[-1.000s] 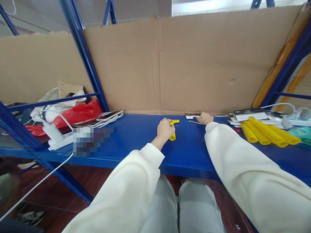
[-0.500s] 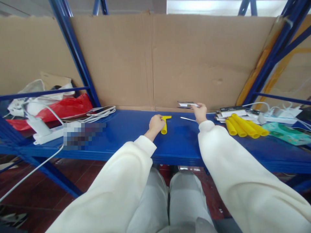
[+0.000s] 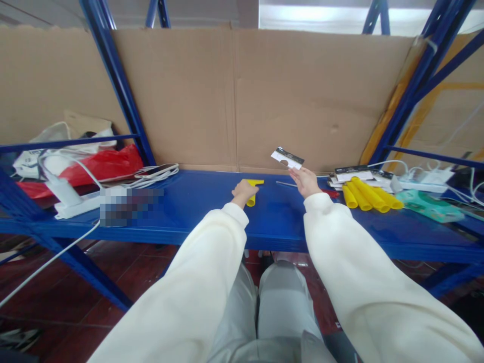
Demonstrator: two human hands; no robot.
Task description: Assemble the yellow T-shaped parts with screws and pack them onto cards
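My left hand (image 3: 244, 191) is closed around a yellow T-shaped piece (image 3: 251, 200) on the blue tabletop; part of the piece is hidden behind my fingers. Raised above the table, my right hand (image 3: 304, 181) pinches a black and white card (image 3: 288, 158) with a curved notch in its lower edge. Below and left of that hand lies a thin metal rod (image 3: 286, 184), with a red handle (image 3: 330, 193) showing on the other side of the wrist. Several yellow tubes (image 3: 368, 195) lie side by side farther right.
Behind the tubes sit stacked black and white cards (image 3: 353, 174). A green packet (image 3: 431, 205) and a white power strip (image 3: 427, 181) are at the right. White cables (image 3: 162, 173), another power strip (image 3: 79, 205) and a red bag (image 3: 102, 166) are at the left. Cardboard (image 3: 181, 101) stands behind.
The card in my right hand has been raised and tilted, so its broad face shows. The red handle has come into view. My left hand still holds the yellow piece, and the view has shifted slightly.
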